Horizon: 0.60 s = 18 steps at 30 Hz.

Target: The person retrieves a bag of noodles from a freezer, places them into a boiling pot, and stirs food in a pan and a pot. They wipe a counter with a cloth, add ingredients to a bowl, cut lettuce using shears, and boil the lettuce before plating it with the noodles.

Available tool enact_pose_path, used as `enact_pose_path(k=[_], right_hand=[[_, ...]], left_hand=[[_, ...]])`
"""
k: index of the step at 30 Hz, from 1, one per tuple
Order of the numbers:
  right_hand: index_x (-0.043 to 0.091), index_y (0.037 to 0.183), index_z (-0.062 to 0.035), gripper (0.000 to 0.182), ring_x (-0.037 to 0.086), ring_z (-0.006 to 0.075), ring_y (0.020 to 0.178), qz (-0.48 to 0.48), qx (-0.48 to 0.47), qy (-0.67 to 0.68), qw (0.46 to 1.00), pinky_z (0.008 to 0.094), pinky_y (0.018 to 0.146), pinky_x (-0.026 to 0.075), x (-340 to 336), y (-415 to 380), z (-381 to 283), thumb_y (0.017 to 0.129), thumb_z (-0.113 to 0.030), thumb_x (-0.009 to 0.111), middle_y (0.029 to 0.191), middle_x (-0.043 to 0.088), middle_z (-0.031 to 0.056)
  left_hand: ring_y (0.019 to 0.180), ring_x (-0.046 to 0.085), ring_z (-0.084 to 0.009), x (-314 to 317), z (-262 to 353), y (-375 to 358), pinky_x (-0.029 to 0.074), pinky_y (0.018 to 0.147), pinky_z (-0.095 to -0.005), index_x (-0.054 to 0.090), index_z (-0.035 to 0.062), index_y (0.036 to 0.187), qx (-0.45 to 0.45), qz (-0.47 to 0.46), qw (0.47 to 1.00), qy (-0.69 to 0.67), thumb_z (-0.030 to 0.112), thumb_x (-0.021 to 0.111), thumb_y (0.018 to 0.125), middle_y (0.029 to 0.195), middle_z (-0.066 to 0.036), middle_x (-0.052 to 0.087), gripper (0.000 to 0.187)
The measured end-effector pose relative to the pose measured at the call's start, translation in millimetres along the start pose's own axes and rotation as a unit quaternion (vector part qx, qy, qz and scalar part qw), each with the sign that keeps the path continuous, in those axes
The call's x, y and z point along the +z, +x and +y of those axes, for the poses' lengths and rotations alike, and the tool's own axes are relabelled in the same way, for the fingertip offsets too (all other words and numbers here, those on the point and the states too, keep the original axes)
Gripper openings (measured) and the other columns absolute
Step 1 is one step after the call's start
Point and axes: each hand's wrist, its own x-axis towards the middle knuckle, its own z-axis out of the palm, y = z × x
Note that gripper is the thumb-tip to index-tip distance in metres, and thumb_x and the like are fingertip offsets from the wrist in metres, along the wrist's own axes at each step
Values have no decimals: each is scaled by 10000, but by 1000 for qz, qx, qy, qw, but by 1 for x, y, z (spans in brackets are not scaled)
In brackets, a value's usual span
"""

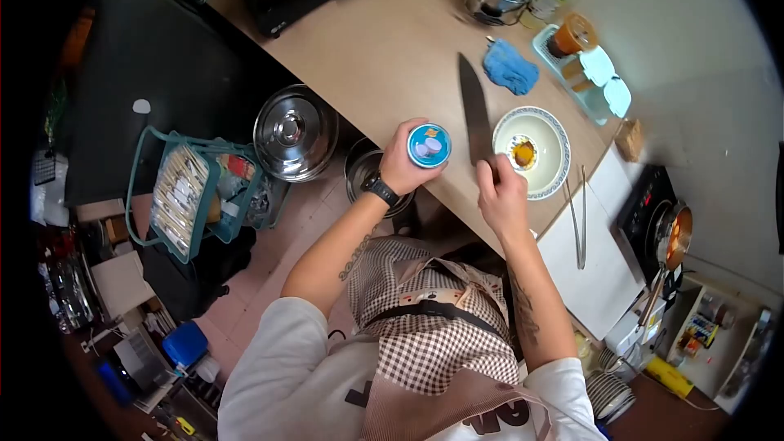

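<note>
The left hand's fingers (406, 165) are wrapped round a small round tin (429, 145), curled tight on its side wall so that the blue, printed top faces up; the tin is held off the table (384, 49), just left of the knife (474, 110). The right hand's fingers (492, 175) are closed round the knife's handle, which they hide; the long, dark, tapering blade lies flat along the table, pointing away from the person. Neither hand is spread.

As far as can be judged, the work is at an early stage: the tin's top looks whole and shut, and nothing on the table near the knife appears cut; whether the tin has been pierced cannot be told.

Just right of the knife stands a shallow white bowl (554, 147) with a patterned blue rim, glossy like glazed ceramic, holding a small orange-yellow dab at its middle; beyond the knife's tip lies a crumpled blue cloth (510, 67), soft and nubbly; further right of the knife a pair of thin metal tongs (579, 220) rests on a white board; the table itself is smooth, pale tan; well left of the knife, below the table's edge, sits a shiny steel pot lid (294, 131).
</note>
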Motion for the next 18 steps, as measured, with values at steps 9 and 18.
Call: enact_pose_path(k=[9,18], right_hand=[[485,888,-28,143,610,448,688,-8,-124,-178,976,517,583,469,58,52,0,926,-119,588,752,610,236],[492,927,-29,132,615,448,657,-13,-133,-237,962,509,549,492,69,45,10,890,-82,608,805,621,231]], left_hand=[[1047,660,-311,6,-30,10,539,881,-387,440,68,1212,-31,19,999,-39,181,905,580,1153,-121,661,792],[1054,645,-301,12,-40,7,528,897,-380,438,63,1248,3,31,999,-36,196,931,573,1164,-126,637,846]])
